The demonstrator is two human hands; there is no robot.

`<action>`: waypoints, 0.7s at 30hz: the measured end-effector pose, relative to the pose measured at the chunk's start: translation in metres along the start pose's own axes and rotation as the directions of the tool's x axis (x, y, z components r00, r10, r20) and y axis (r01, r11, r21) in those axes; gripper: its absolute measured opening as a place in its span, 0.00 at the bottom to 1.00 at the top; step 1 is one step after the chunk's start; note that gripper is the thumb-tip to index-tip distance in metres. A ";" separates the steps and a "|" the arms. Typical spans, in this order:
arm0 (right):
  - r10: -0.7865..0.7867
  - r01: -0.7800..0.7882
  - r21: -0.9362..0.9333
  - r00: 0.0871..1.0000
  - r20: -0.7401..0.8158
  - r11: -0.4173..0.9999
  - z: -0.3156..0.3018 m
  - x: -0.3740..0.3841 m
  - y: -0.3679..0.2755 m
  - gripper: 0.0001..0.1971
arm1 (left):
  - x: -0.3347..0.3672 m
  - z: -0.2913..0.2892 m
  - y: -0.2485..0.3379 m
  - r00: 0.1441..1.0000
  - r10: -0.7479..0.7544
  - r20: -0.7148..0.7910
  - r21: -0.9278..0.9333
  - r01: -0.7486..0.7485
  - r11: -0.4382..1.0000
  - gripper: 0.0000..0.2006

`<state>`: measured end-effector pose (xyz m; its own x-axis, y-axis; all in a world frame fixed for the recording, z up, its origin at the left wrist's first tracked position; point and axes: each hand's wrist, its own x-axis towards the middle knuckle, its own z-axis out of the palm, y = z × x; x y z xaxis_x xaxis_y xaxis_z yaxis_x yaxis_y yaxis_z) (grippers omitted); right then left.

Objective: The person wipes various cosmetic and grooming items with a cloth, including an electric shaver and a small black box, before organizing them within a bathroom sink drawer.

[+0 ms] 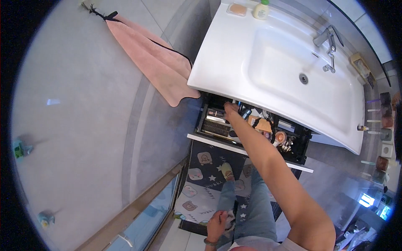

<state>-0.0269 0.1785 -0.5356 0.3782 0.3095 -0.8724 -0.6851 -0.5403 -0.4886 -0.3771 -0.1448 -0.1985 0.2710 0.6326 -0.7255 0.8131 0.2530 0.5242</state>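
Drawer point(217, 125) under the white sink point(276, 71) stands pulled open at the frame's centre, and the right hand point(230, 109) reaches into its back edge, just below the basin's front rim; whether its fingers clasp anything cannot be told. The left hand point(217, 226) hangs low at the bottom centre, loosely curled against something pale, well apart from the right. Small cosmetic jars, tubes and a flat dark palette crowd the drawer, leaving little free room. Below lies a dark mat point(201, 180) printed with pale cartoon patches and stars. A pink towel point(155, 62) hangs on the grey wall, upper left. A pale bottle point(261, 10) and an orange soap bar point(237, 9) sit on the sink's far rim.
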 end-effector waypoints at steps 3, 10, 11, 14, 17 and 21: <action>-0.005 0.004 -0.022 1.000 -0.014 1.000 0.001 0.003 0.003 0.24 | -0.002 0.002 -0.002 1.000 -0.020 -0.017 -0.004 0.020 1.000 0.16; -0.097 0.096 -0.066 0.995 -0.006 0.993 -0.032 0.044 -0.012 0.22 | 0.002 0.011 -0.007 0.997 0.076 -0.009 -0.009 -0.076 0.997 0.16; -0.214 0.220 -0.023 0.966 0.141 0.975 -0.059 0.053 -0.022 0.30 | 0.007 0.010 0.000 0.994 0.108 0.019 -0.002 -0.108 0.994 0.16; -0.251 0.254 -0.189 0.967 0.041 0.948 0.002 -0.030 -0.001 0.35 | -0.004 0.004 0.002 1.000 0.000 -0.006 0.015 0.000 1.000 0.15; -0.051 0.050 -0.017 0.992 -0.116 0.999 0.003 -0.151 -0.030 0.32 | -0.009 0.003 0.003 0.998 0.046 -0.052 -0.002 -0.046 0.999 0.15; -0.038 0.040 0.147 0.999 -0.014 0.988 -0.056 -0.223 -0.028 0.31 | -0.008 -0.013 0.032 0.992 0.107 -0.061 -0.036 -0.109 0.993 0.14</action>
<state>-0.0575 0.0810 -0.3274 0.4127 0.3190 -0.8532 -0.7536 -0.4066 -0.5165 -0.3599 -0.1324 -0.1703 0.3245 0.6997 -0.6365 0.7597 0.2082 0.6161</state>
